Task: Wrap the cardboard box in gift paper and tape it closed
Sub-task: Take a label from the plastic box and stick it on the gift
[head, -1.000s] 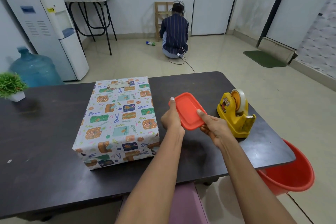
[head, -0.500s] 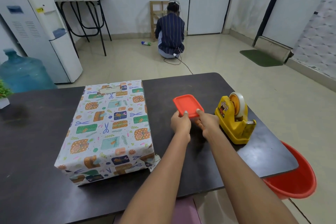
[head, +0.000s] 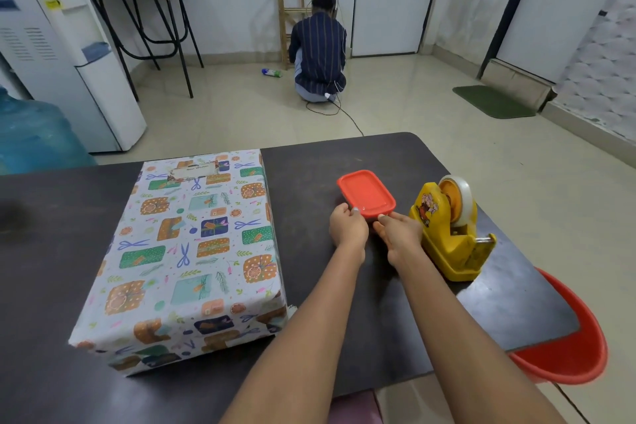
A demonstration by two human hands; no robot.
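The dark tabletop (head: 378, 162) carries the gift-wrapped box (head: 192, 251) at left. At right stands a yellow tape dispenser (head: 451, 234). Between them lies a red lidded container (head: 366, 193) — left hand (head: 347, 227) and right hand (head: 399, 234) each keep a pinching grip on its near edge.

Two bare forearms reach forward side by side. The left hand (head: 348, 228) and right hand (head: 399, 234) nearly touch, fingers curled, thumbs extended ahead.
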